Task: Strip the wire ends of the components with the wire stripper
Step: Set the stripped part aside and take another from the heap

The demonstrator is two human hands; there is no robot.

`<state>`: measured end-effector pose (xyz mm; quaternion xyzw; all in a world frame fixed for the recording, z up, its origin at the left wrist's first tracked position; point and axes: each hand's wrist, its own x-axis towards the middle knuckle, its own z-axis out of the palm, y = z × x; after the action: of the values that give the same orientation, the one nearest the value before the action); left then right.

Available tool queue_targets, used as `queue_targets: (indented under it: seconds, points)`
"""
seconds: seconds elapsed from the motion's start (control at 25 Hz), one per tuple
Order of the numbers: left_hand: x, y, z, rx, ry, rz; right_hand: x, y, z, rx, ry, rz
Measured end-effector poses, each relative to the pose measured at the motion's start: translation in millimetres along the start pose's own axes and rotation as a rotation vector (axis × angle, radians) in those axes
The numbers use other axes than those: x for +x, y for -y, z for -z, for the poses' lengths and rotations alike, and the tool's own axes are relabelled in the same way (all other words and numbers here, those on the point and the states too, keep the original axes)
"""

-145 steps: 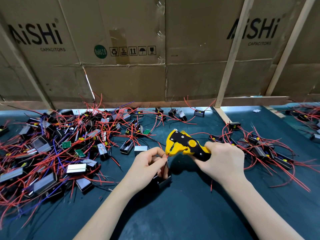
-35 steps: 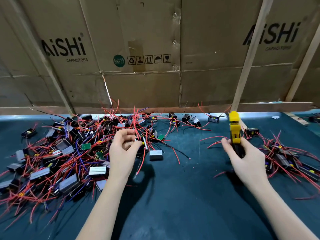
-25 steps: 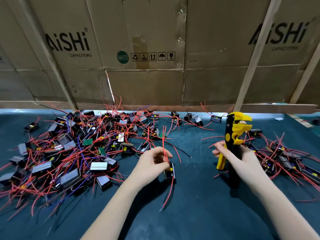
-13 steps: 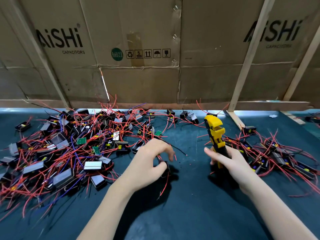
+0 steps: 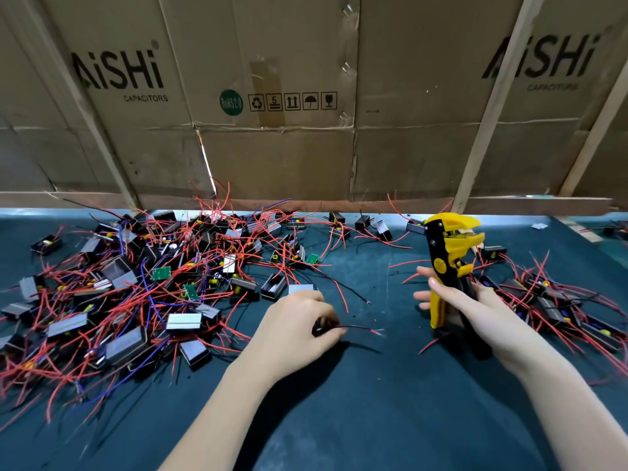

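My left hand (image 5: 295, 326) is curled round a small black component (image 5: 319, 329) on the dark green mat; only a bit of the component shows. Its thin red wire (image 5: 360, 328) sticks out to the right with a bare tip. My right hand (image 5: 475, 309) grips the handles of the yellow and black wire stripper (image 5: 445, 263), held upright with its jaws at the top, pointing right and gaping. The stripper is apart from the wire, to its right.
A big tangled pile of black components with red and blue wires (image 5: 136, 287) covers the left of the mat. A smaller pile (image 5: 557, 300) lies at the right behind my right hand. A cardboard wall (image 5: 306, 113) with wooden battens closes the back.
My left hand turned the component so its wire now points right along the mat. My right hand swung the stripper a little right and its jaws now face right.
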<state>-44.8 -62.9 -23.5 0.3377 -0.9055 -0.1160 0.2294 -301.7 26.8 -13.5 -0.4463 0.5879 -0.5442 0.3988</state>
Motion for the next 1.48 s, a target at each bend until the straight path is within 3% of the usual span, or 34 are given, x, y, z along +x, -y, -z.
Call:
queue_targets:
  seconds: [0.32,0.56,0.68,0.8,1.0,1.48]
  points:
    - [0.4,-10.8,-1.5,-0.352,0.081,-0.079,-1.5,2.7,0.1,-0.072,0.052,-0.011]
    - [1.5,-5.4,1.0,-0.559,0.089,0.130,-5.7,1.6,-1.9,-0.157,0.122,0.027]
    - [1.8,-6.8,-2.2,-0.630,0.021,0.177,-3.6,-5.0,-13.0,-0.284,-0.064,0.109]
    - [2.5,-9.2,-4.1,-0.666,-0.057,0.209,-0.2,-12.1,-18.2,-0.750,-0.347,0.222]
    - [1.9,-14.1,-5.0,-0.722,-0.034,0.147,2.0,-19.0,-28.7,-1.295,-0.437,0.242]
    - [5.2,-16.8,-10.8,-0.797,-0.055,0.270,5.0,-22.5,-36.2,-1.421,-0.579,0.505]
